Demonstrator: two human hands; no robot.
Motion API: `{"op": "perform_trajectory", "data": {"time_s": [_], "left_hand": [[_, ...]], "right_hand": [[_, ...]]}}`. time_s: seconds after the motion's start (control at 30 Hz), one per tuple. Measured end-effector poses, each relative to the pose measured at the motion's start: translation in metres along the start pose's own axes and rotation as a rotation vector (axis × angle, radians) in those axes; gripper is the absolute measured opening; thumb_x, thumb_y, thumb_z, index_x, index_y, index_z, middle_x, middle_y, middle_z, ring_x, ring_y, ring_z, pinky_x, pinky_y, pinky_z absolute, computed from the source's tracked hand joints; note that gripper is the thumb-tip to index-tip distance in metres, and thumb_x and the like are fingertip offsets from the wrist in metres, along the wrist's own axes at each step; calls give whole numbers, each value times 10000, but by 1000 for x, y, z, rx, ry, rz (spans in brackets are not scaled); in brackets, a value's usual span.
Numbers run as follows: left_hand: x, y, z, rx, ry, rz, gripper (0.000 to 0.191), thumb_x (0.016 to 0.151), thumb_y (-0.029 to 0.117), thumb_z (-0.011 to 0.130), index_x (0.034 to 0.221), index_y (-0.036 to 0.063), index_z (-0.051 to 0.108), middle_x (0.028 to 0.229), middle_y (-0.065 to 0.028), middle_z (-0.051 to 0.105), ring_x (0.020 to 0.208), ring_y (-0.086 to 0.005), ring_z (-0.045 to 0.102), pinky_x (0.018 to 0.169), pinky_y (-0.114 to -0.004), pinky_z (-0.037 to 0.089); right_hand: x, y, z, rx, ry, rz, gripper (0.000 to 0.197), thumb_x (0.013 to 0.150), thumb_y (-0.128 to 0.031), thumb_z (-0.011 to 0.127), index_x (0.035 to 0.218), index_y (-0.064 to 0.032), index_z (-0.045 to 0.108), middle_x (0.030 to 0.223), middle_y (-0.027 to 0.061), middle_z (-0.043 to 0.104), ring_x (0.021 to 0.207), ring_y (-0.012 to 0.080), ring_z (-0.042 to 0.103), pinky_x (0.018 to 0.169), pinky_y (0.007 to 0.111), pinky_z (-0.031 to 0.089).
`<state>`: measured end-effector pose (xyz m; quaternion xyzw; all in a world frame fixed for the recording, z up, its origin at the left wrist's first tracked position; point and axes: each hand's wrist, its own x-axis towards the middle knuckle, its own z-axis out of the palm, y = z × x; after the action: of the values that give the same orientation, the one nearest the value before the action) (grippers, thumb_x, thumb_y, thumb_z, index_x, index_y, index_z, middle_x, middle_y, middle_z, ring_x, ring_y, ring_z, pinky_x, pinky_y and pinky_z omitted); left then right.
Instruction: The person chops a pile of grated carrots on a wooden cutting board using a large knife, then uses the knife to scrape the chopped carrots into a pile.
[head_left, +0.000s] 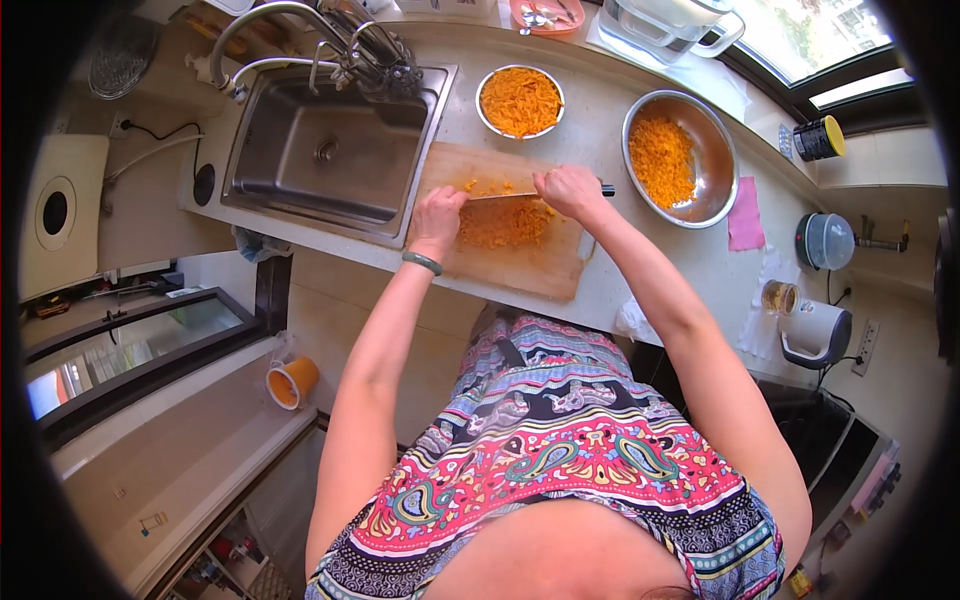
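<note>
My right hand (568, 189) is wrapped around the handle of a kitchen knife (501, 196), and the dark handle end sticks out past it. At the other end of the blade, the fingers of my left hand (437, 217) hold the tip. The blade lies across a wooden cutting board (517, 277), edge-on to my view. On the near side of the blade is a spread of finely chopped orange vegetable (502, 225), perhaps carrot. A few bits lie beyond the blade.
Left of the board is a stainless steel sink (300, 157) with a faucet (259, 9). Behind the board stands a bowl of orange shreds (521, 101). To the right, a steel mixing bowl (716, 172) holds finer orange pieces, beside a pink cloth (745, 216).
</note>
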<state>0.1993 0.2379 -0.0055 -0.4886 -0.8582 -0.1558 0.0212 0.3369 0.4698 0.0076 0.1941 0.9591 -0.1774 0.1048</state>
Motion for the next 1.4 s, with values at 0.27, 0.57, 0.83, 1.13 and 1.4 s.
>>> {"op": "perform_trajectory", "data": {"time_s": [0.27, 0.57, 0.83, 1.13, 1.4], "left_hand": [[-5, 11, -10, -12, -18, 3, 168, 800, 61, 626, 847, 178, 737, 811, -24, 643, 838, -238, 655, 671, -378, 541], [-28, 11, -8, 21, -26, -13, 164, 804, 54, 633, 853, 175, 733, 810, -12, 645, 807, -225, 641, 656, -366, 532], [-41, 21, -11, 4, 6, -25, 174, 801, 56, 643, 866, 181, 744, 794, -7, 635, 794, -223, 640, 652, -361, 532], [-50, 27, -12, 16, 21, -12, 151, 795, 69, 651, 838, 183, 742, 782, 3, 623, 773, -207, 639, 632, -348, 528], [-46, 30, -18, -1, 20, 29, 144, 784, 84, 654, 830, 189, 741, 774, 7, 624, 755, -196, 633, 609, -341, 522]], "right_hand": [[-12, 8, 20, 56, 18, 7, 568, 990, -386, 402, 649, -43, 700, 728, 201, 691, 715, 396, 682, 697, 480, 555], [-27, -4, 23, 16, 28, -9, 569, 987, -396, 425, 610, -63, 691, 679, 180, 682, 659, 365, 684, 629, 478, 553], [-39, -3, 41, 3, 102, -16, 578, 985, -400, 432, 578, -70, 676, 632, 169, 668, 618, 365, 676, 591, 478, 547], [-52, -5, 43, 33, 91, 17, 618, 995, -420, 435, 559, -45, 663, 605, 205, 641, 591, 390, 661, 571, 484, 542], [-59, -5, 45, 15, 65, 70, 587, 985, -429, 442, 605, -62, 700, 644, 187, 672, 625, 369, 682, 581, 470, 551]]}}
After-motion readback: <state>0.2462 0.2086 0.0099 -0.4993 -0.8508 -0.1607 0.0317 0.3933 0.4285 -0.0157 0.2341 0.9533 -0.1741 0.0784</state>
